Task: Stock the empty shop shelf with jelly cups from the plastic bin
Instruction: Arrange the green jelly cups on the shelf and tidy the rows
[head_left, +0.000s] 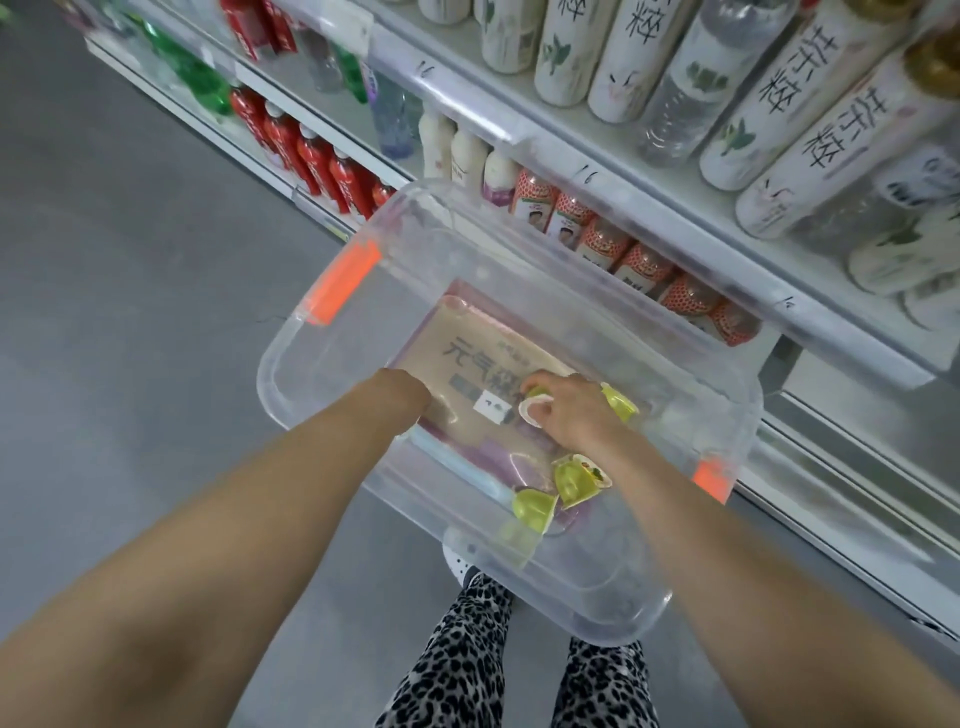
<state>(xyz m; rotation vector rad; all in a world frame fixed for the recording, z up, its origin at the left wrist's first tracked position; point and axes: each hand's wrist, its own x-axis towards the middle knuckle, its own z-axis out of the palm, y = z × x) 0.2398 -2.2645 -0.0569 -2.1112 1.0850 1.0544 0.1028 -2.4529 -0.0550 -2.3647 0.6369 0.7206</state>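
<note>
Shop: grey floor (130, 260), shelf (571, 171) of bottles to my right.
Bin (270, 374): clear, just beside the shelf.
Right hand (566, 410): inside the bin, fingers curled round a cup (535, 411).
Left hand (418, 397): at the bin's wall, fingers hidden; I cannot tell its grip.
Other cups (576, 478): green, lying in the bin by my right wrist.

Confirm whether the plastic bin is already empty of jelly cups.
No, yellow-green jelly cups lie in the plastic bin, and the right hand grips another.

Left grip (411, 399) mostly hidden by bin (283, 374)
</note>
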